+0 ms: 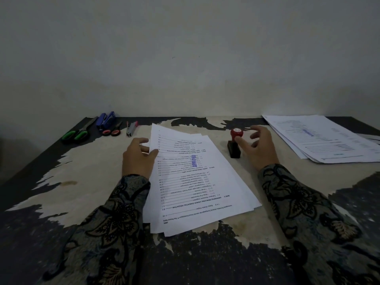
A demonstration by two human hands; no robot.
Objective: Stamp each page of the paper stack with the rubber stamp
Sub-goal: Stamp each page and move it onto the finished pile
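Stamp (234, 144) stands upright on the table (86, 173), just right of the paper stack (197, 182). Right hand (257, 149) beside it, fingers spread, thumb touching its red knob. Left hand (137, 159) pinches the stack's left edge.

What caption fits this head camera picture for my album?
Left hand pinches the stamped top page; right hand touches the stamp standing beside the stack.
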